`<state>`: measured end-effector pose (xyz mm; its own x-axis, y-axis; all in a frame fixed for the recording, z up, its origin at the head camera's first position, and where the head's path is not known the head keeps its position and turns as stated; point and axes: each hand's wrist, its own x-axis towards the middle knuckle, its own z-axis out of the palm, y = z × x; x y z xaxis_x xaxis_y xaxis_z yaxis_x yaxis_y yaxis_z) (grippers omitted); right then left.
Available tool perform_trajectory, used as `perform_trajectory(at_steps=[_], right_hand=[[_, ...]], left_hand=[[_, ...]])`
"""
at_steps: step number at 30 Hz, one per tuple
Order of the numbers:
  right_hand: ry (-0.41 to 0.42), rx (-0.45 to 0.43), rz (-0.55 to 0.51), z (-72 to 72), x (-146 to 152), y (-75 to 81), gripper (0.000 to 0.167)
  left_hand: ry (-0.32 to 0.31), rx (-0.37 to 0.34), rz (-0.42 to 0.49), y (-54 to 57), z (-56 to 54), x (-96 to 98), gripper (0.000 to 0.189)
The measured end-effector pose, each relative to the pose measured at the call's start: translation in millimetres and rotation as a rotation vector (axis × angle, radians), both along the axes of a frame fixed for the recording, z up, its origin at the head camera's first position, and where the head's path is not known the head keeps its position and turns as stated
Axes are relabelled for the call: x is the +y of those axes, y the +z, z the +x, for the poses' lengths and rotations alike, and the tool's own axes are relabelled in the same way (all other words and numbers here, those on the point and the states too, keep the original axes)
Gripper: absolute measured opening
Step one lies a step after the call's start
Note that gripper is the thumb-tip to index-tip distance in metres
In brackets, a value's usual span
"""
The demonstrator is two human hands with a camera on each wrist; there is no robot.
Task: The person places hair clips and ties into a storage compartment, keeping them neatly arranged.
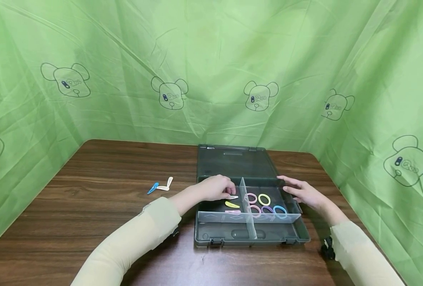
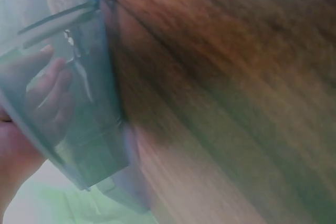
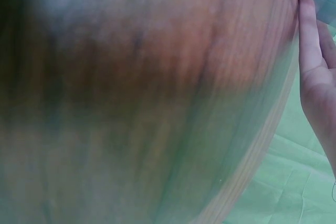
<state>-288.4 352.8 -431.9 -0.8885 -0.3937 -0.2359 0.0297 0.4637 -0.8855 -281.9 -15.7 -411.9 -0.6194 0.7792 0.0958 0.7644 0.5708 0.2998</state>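
A dark translucent plastic box [image 1: 223, 240] lies on the table with its lid [image 1: 236, 163] folded back. My left hand [image 1: 216, 187] reaches into its upper left compartment, thumb and fingertips at a white snap hair clip [image 1: 234, 197], which it appears to pinch. Below that clip lie a yellow hair clip [image 1: 232, 205] and a pink hair clip [image 1: 233, 212]. In the left wrist view, the left hand [image 2: 50, 95] shows blurrily through the box wall. My right hand [image 1: 306, 194] rests straight fingers against the box's right side near the hinge.
Several coloured hair ties [image 1: 264, 200] lie in the upper right compartment, beyond a clear divider [image 1: 244, 196]. Left of the box, a blue hair clip [image 1: 153, 188] and white hair clips [image 1: 170, 182] lie on the wooden table [image 1: 107, 206]. Green cloth [image 1: 211, 51] surrounds the table's back and sides.
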Motion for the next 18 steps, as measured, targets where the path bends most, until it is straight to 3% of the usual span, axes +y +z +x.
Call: perform_trajectory(at_steps=[18], right_hand=[[0.007, 0.007, 0.014, -1.0, 1.4, -1.5, 0.05]], left_hand=[[-0.034, -0.041, 0.155, 27.9, 22.4, -37.3, 0.015]])
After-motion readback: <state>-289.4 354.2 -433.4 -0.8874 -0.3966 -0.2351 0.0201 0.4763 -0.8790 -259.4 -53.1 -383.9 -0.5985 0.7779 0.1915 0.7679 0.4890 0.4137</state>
